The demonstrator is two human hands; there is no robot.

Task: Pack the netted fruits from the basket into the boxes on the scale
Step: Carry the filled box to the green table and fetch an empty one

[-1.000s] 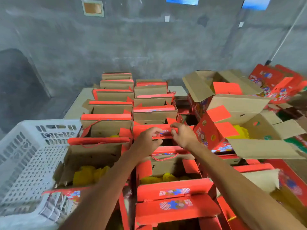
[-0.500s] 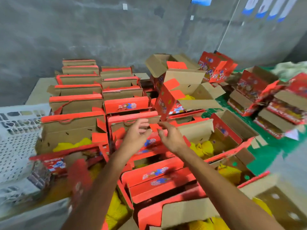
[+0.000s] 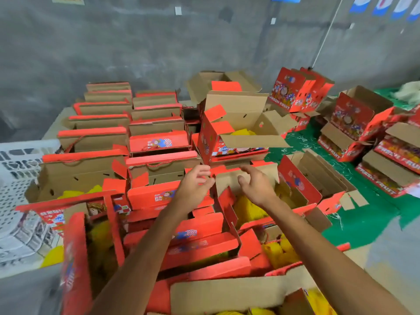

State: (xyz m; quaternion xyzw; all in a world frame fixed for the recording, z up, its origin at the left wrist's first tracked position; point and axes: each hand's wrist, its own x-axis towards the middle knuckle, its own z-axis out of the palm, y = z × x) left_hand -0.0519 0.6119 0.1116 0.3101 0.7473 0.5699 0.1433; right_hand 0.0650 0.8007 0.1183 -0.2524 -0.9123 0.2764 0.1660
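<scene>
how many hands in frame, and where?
2. Left hand hangs over the closed red boxes at centre; right hand is beside it, above an open box holding yellow netted fruit. Both hold nothing. No others show.

Left grip: forearm extended forward, fingers loosely curled, empty. Right grip: just beside left grip, palm facing it, fingers spread and relaxed, empty, not touching.

Left hand, right hand relaxed, empty, above red boxes.
</scene>
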